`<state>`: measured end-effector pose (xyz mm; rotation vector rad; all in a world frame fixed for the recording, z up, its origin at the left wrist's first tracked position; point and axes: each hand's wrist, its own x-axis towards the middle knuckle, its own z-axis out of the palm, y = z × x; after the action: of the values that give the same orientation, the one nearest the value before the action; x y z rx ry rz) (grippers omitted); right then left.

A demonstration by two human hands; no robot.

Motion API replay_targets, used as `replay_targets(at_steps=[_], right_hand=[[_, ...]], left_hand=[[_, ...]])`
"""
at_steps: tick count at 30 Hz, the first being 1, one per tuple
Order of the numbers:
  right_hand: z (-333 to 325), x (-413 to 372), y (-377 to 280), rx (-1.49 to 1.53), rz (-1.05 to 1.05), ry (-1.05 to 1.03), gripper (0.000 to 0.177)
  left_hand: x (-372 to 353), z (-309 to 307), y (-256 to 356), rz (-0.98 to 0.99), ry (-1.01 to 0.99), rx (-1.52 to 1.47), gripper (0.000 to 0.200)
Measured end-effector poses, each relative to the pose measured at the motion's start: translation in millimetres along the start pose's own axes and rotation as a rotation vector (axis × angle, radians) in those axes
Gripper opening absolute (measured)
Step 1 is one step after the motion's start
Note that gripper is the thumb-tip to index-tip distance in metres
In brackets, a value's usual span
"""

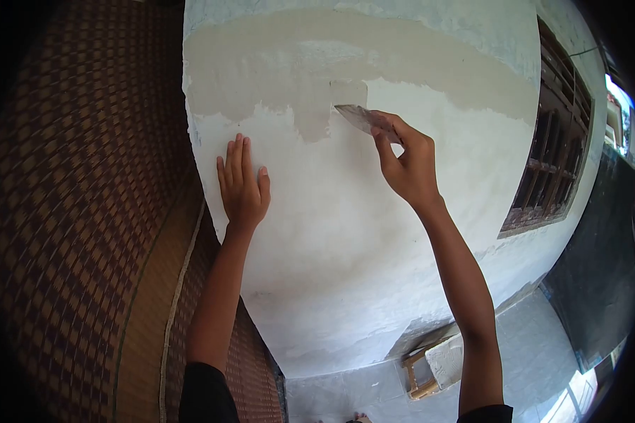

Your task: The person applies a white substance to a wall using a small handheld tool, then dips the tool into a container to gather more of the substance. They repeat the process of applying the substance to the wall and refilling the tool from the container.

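Observation:
My right hand [410,161] grips a putty knife [363,118] between thumb and fingers, its blade tilted against or very near the wall. Around the blade's tip is a small patch of beige filler [349,92]. A broad band of the same filler [261,56] runs across the upper wall, with a short strip hanging down left of the blade. My left hand [241,185] lies flat on the white wall [317,211], close to its left edge, fingers stretched upward and holding nothing.
Woven brown matting [85,176] stands along the left. A barred wooden window [554,134] is set in the wall at right. Below, a small wooden stool [422,377] with a pale board [446,359] rests on the grey tiled floor [346,395]. A dark sheet [593,261] hangs far right.

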<state>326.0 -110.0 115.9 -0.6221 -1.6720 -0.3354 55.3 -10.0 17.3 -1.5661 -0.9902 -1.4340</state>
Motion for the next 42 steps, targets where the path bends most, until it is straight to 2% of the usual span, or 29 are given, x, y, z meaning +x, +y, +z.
replay_targets(at_steps=[2, 3, 4, 6, 11, 13, 31, 38, 42], right_hand=[[0, 13, 8, 0.117, 0.174, 0.087, 0.020], [3, 18, 20, 0.179, 0.256, 0.090, 0.024], [8, 23, 28, 0.179, 0.256, 0.091, 0.024], [17, 30, 37, 0.304, 0.277, 0.227, 0.028], [22, 43, 42, 0.366, 0.339, 0.228, 0.027], [27, 45, 43, 0.280, 0.371, 0.243, 0.028], [46, 46, 42, 0.049, 0.216, 0.318, 0.028], [34, 43, 52, 0.017, 0.236, 0.386, 0.029], [11, 40, 68, 0.005, 0.313, 0.514, 0.031]], left_hand=[[0, 0, -1, 0.001, -0.002, 0.000, 0.062], [0, 0, -1, 0.000, -0.004, 0.005, 0.062], [0, 0, -1, 0.002, -0.007, 0.008, 0.062], [0, 0, -1, 0.001, -0.005, 0.003, 0.062], [1, 0, 0, 0.002, -0.001, 0.008, 0.062], [1, -1, 1, 0.002, -0.002, 0.010, 0.062], [0, 0, 0, 0.004, -0.020, 0.020, 0.062], [-1, 1, -3, 0.012, -0.022, 0.001, 0.061], [0, 0, -1, 0.015, -0.020, 0.006, 0.061]])
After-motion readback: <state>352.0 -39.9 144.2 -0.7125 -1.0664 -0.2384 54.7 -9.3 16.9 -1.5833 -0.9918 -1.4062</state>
